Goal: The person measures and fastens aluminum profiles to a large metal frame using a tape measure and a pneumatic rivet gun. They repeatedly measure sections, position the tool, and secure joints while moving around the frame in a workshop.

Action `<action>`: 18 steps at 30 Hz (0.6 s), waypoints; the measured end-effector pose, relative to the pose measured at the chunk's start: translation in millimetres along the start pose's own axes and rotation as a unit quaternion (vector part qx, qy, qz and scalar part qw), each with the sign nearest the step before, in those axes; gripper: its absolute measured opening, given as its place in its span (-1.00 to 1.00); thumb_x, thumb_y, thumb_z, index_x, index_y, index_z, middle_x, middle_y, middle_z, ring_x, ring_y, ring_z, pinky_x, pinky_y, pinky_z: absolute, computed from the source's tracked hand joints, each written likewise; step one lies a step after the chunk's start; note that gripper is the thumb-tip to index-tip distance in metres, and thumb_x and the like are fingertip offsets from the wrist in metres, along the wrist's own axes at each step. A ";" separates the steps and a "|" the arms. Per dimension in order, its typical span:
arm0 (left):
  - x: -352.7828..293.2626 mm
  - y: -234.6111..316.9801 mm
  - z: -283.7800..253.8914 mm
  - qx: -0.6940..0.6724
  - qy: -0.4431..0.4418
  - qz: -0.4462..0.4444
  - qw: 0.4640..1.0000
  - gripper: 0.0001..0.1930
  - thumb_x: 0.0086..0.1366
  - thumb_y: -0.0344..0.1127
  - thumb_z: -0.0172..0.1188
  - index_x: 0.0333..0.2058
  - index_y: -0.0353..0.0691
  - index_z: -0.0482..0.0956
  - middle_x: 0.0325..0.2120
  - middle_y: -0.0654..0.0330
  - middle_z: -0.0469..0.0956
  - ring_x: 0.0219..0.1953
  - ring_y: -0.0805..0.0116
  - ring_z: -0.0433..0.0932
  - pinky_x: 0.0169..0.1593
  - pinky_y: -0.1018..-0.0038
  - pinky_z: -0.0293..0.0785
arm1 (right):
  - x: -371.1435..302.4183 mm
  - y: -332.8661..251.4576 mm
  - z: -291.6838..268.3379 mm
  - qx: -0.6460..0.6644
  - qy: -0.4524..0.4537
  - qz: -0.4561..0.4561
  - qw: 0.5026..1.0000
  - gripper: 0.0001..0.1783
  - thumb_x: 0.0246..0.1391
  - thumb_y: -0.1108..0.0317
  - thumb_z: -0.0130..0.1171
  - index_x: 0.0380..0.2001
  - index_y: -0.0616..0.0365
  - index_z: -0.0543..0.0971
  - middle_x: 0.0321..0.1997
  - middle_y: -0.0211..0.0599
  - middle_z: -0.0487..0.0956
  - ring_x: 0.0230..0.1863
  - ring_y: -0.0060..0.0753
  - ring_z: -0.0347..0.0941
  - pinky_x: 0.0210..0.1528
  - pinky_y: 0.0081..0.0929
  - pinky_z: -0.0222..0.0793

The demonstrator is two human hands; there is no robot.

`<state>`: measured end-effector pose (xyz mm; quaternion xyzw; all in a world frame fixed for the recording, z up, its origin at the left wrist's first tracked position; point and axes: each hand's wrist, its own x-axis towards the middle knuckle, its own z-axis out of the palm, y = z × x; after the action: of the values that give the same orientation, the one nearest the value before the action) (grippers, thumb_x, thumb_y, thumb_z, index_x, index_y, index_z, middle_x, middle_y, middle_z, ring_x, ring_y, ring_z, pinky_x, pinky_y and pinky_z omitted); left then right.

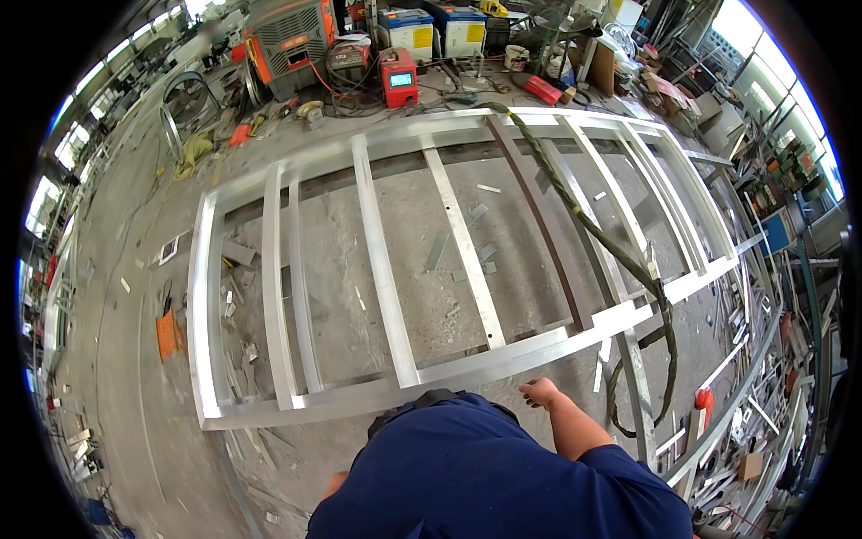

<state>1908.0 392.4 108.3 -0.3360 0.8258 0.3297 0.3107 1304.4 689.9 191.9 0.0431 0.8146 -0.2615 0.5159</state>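
My right hand [540, 393] hangs beside my body, just off the near rail of a large silver metal frame [386, 269]. Its fingers are curled closed; whatever they may hold is too small to make out. Of my left arm only a bit of skin [336, 482] shows beside my shirt, and the left hand is hidden. Several crossbars span the frame, among them one brown bar [541, 225]. Over the right part lies a thick dark sleeved cable [575, 205], ending near a welding torch [654, 262] by the near rail and looping down beyond it.
Beyond the frame stand a red machine with a lit screen [399, 79], an orange and grey machine [292, 45] and two blue and white boxes [409, 34]. Metal offcuts [745, 422] crowd the right side. An orange piece [168, 333] lies on the floor at left.
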 end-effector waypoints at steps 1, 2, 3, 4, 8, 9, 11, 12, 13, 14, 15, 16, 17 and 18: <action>-1.8 1.5 -1.0 -0.012 -0.003 -0.008 1.000 -0.63 0.24 -0.09 0.04 -0.23 -0.25 0.65 -0.20 -0.12 0.62 -0.07 -0.11 0.56 0.00 0.13 0.48 | -0.2 -1.4 0.4 0.000 -0.001 0.001 1.000 -0.57 0.11 0.12 0.27 -0.13 0.28 0.62 -0.32 -0.20 0.63 -0.44 -0.33 0.56 -0.40 -0.37 0.51; -3.5 2.5 -2.6 -0.024 -0.005 -0.018 1.000 -0.63 0.24 -0.08 0.04 -0.23 -0.25 0.65 -0.20 -0.12 0.62 -0.07 -0.11 0.56 0.00 0.14 0.47 | -0.6 -2.4 0.9 0.001 -0.001 0.002 1.000 -0.58 0.12 0.13 0.27 -0.13 0.28 0.61 -0.33 -0.20 0.62 -0.46 -0.33 0.54 -0.42 -0.37 0.49; -4.5 4.1 -5.0 -0.035 -0.006 -0.027 0.999 -0.63 0.24 -0.08 0.04 -0.22 -0.26 0.65 -0.19 -0.12 0.62 -0.07 -0.11 0.56 0.00 0.14 0.47 | -0.9 -2.4 0.8 0.002 0.000 0.002 1.000 -0.58 0.12 0.13 0.27 -0.13 0.29 0.61 -0.34 -0.20 0.62 -0.46 -0.33 0.54 -0.42 -0.37 0.49; -5.1 6.0 -7.3 -0.046 -0.007 -0.037 0.998 -0.62 0.25 -0.08 0.05 -0.22 -0.26 0.65 -0.19 -0.12 0.62 -0.06 -0.10 0.56 0.00 0.14 0.47 | -1.1 -2.4 0.7 0.002 0.002 0.002 1.000 -0.58 0.12 0.14 0.27 -0.13 0.29 0.61 -0.34 -0.20 0.61 -0.47 -0.33 0.53 -0.42 -0.37 0.49; -10.4 13.7 -16.2 -0.098 -0.010 -0.074 0.992 -0.61 0.25 -0.07 0.06 -0.20 -0.27 0.64 -0.18 -0.12 0.61 -0.06 -0.09 0.56 0.00 0.16 0.46 | -1.1 -2.6 -1.1 -0.006 -0.001 0.001 1.000 -0.58 0.12 0.14 0.27 -0.12 0.30 0.60 -0.34 -0.20 0.61 -0.46 -0.32 0.53 -0.42 -0.36 0.49; -10.7 15.6 -19.4 -0.109 -0.010 -0.081 0.991 -0.61 0.25 -0.06 0.06 -0.20 -0.27 0.64 -0.18 -0.12 0.61 -0.06 -0.09 0.56 0.00 0.16 0.46 | -0.8 -2.0 -1.7 -0.005 -0.001 0.001 1.000 -0.57 0.10 0.13 0.27 -0.13 0.30 0.61 -0.33 -0.20 0.62 -0.44 -0.32 0.55 -0.40 -0.36 0.51; -13.3 18.9 -24.9 -0.132 -0.011 -0.096 0.986 -0.60 0.26 -0.06 0.06 -0.19 -0.28 0.64 -0.18 -0.12 0.61 -0.06 -0.09 0.56 0.00 0.16 0.46 | -0.1 -1.1 -2.3 -0.004 -0.001 0.000 1.000 -0.54 0.07 0.10 0.28 -0.15 0.32 0.63 -0.30 -0.20 0.64 -0.40 -0.30 0.58 -0.36 -0.36 0.54; -15.7 20.2 -26.9 -0.143 -0.011 -0.102 0.984 -0.60 0.26 -0.05 0.07 -0.19 -0.28 0.63 -0.17 -0.12 0.61 -0.06 -0.08 0.56 0.00 0.17 0.46 | -0.1 -1.6 -2.4 -0.006 -0.001 0.001 1.000 -0.54 0.07 0.10 0.28 -0.16 0.32 0.63 -0.30 -0.20 0.64 -0.40 -0.30 0.58 -0.36 -0.36 0.53; -16.3 21.7 -29.6 -0.152 -0.010 -0.109 0.982 -0.60 0.26 -0.05 0.07 -0.18 -0.28 0.63 -0.17 -0.12 0.61 -0.05 -0.08 0.56 0.00 0.17 0.46 | 0.0 -2.1 -3.1 -0.008 0.000 0.001 1.000 -0.54 0.07 0.10 0.28 -0.16 0.32 0.63 -0.30 -0.20 0.64 -0.39 -0.30 0.58 -0.36 -0.36 0.53; -18.2 23.4 -31.2 -0.161 -0.009 -0.114 0.980 -0.59 0.26 -0.05 0.07 -0.18 -0.29 0.63 -0.17 -0.12 0.61 -0.05 -0.08 0.56 0.00 0.17 0.46 | -0.2 -2.5 -3.7 -0.010 0.000 0.002 1.000 -0.54 0.07 0.10 0.28 -0.17 0.32 0.63 -0.30 -0.20 0.64 -0.39 -0.30 0.58 -0.36 -0.36 0.53; -20.2 24.8 -33.0 -0.170 -0.008 -0.119 0.978 -0.59 0.26 -0.04 0.07 -0.18 -0.29 0.63 -0.17 -0.12 0.61 -0.05 -0.08 0.56 0.00 0.18 0.45 | -0.5 -3.1 -3.8 -0.010 0.001 0.002 1.000 -0.54 0.07 0.10 0.28 -0.17 0.32 0.63 -0.30 -0.20 0.64 -0.39 -0.30 0.58 -0.35 -0.36 0.53; -21.1 26.3 -35.1 -0.180 -0.007 -0.124 0.976 -0.59 0.27 -0.04 0.08 -0.17 -0.29 0.63 -0.16 -0.12 0.61 -0.05 -0.07 0.56 0.00 0.18 0.45 | -0.8 -3.7 -4.0 -0.011 0.002 0.002 1.000 -0.54 0.07 0.10 0.27 -0.17 0.32 0.62 -0.30 -0.20 0.64 -0.38 -0.31 0.58 -0.35 -0.36 0.53; -22.7 27.4 -37.2 -0.189 -0.005 -0.128 0.974 -0.58 0.27 -0.04 0.08 -0.17 -0.29 0.63 -0.16 -0.12 0.61 -0.05 -0.07 0.56 0.00 0.18 0.45 | -0.9 -4.6 -3.8 -0.012 0.003 0.002 1.000 -0.55 0.07 0.10 0.27 -0.17 0.33 0.62 -0.29 -0.20 0.64 -0.38 -0.31 0.58 -0.35 -0.36 0.53; -23.6 29.0 -38.7 -0.196 -0.004 -0.133 0.972 -0.58 0.27 -0.03 0.08 -0.16 -0.30 0.62 -0.16 -0.12 0.61 -0.05 -0.07 0.56 0.00 0.19 0.45 | -0.8 -4.3 -4.1 -0.013 0.003 0.002 1.000 -0.54 0.07 0.10 0.28 -0.17 0.33 0.62 -0.29 -0.20 0.64 -0.38 -0.31 0.58 -0.34 -0.36 0.54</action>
<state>1888.4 387.6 158.2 -0.4959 0.6918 0.4421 0.2829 1300.0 688.3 195.6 0.0383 0.8193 -0.2500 0.5145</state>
